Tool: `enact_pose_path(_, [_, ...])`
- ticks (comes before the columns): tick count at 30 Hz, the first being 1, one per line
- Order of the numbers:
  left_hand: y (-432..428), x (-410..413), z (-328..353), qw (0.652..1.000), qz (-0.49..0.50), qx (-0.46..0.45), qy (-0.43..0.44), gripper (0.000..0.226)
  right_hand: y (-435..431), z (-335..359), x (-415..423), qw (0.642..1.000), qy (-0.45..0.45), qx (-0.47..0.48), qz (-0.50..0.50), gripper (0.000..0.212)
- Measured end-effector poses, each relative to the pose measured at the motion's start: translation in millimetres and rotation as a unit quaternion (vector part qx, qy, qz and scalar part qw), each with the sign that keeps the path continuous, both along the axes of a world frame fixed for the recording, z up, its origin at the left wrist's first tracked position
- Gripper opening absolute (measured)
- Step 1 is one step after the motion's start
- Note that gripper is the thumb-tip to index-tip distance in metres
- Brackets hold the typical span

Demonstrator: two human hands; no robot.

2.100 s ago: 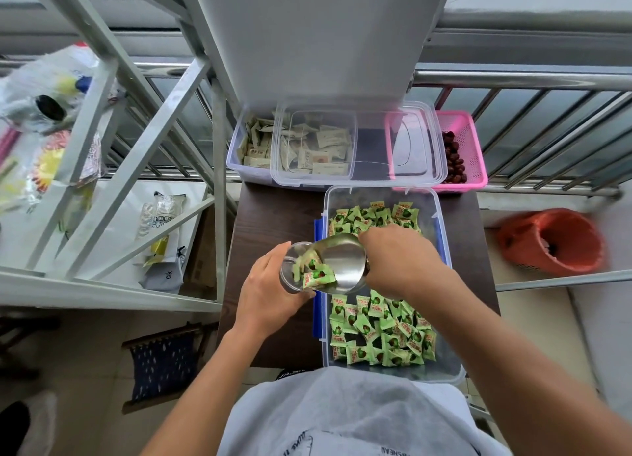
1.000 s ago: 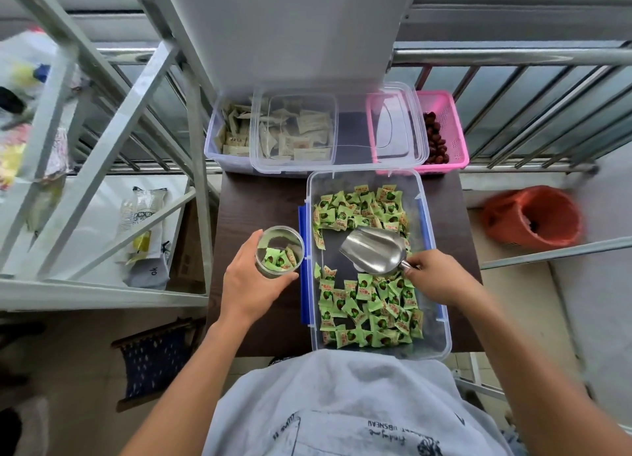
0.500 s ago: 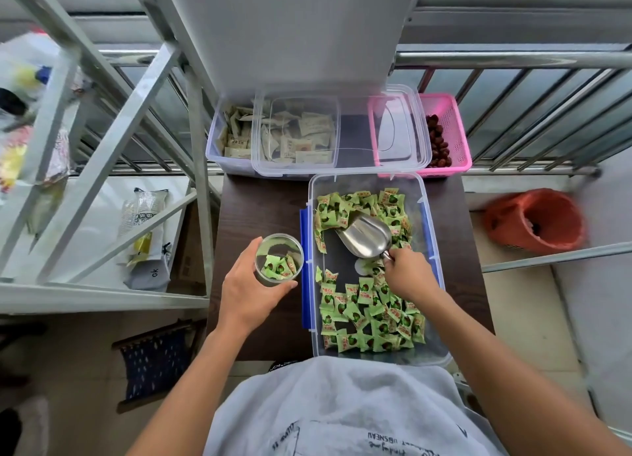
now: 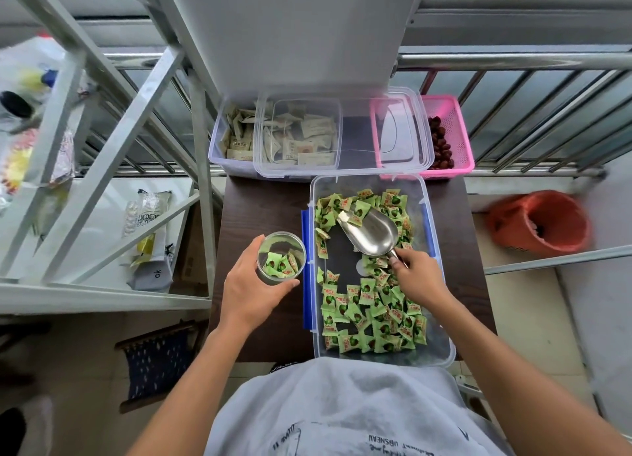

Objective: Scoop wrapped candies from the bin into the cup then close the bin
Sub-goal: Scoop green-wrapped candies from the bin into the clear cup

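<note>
CHANGE: shiny metal scoop (image 4: 371, 231), emptied into the cup a moment ago, has been pushed back among green wrapped candies (image 4: 371, 313), beyond right hand (image 4: 419, 277) closed on its handle | CUP: small clear plastic cup (image 4: 281, 256) with few candies, encircled by left hand (image 4: 251, 289) on dark tabletop (image 4: 260, 209) | BIN: clear plastic bin (image 4: 441, 318) open, lid unfitted | MEANING: another scoopful judged under way.
</note>
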State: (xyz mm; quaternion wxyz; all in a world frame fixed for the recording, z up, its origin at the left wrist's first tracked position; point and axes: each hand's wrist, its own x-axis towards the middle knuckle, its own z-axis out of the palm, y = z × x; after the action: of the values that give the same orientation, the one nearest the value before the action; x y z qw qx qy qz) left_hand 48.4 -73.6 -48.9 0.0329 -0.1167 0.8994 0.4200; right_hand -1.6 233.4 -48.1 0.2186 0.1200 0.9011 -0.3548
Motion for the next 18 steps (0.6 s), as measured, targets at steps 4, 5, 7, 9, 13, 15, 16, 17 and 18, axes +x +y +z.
enact_pose_path(4, [2.2, -0.2, 0.7, 1.0, 0.001, 0.0, 0.002, 0.099, 4.7, 9.1, 3.3, 0.999, 0.019, -0.031, 0.008, 0.019])
enact_pose_path(5, [2.8, -0.1, 1.4, 1.0, 0.001, -0.001, 0.003, 0.099, 5.1, 13.9, 3.6, 0.999, 0.023, -0.035, 0.011, 0.019])
enact_pose_path(7, [3.6, -0.6, 2.9, 1.0, -0.002, -0.002, 0.004, 0.099, 6.7, 23.4, 3.4, 0.999, 0.028, -0.04, 0.019, 0.016])
enact_pose_path(9, [3.5, -0.3, 4.4, 1.0, -0.002, -0.003, 0.005, 0.099, 10.0, 34.1, 0.4, 0.998, 0.021, -0.049, 0.036, 0.018])
enact_pose_path(13, [4.0, -1.2, 7.9, 1.0, -0.009, 0.0, 0.004, 0.1, 19.1, 64.9, -13.9, 0.991, -0.006, -0.052, 0.123, 0.015])
enact_pose_path(15, [4.0, -2.5, 8.1, 1.0, -0.013, -0.001, 0.003, 0.1, 18.6, 82.5, -21.8, 0.983, -0.008, -0.037, 0.18, 0.015])
enact_pose_path(16, [4.0, -3.3, 8.2, 1.0, -0.014, 0.0, 0.002, 0.101, 16.2, 91.3, -24.4, 0.978, -0.007, -0.034, 0.205, 0.016])
enact_pose_path(17, [3.7, -3.7, 7.7, 1.0, -0.015, 0.002, 0.001, 0.102, 12.5, 99.1, -26.1, 0.974, -0.006, -0.031, 0.225, 0.016])
enact_pose_path(18, [3.6, -4.3, 7.2, 1.0, -0.016, 0.006, -0.001, 0.103, 8.0, 107.1, -27.4, 0.97, 0.0, -0.026, 0.24, 0.015])
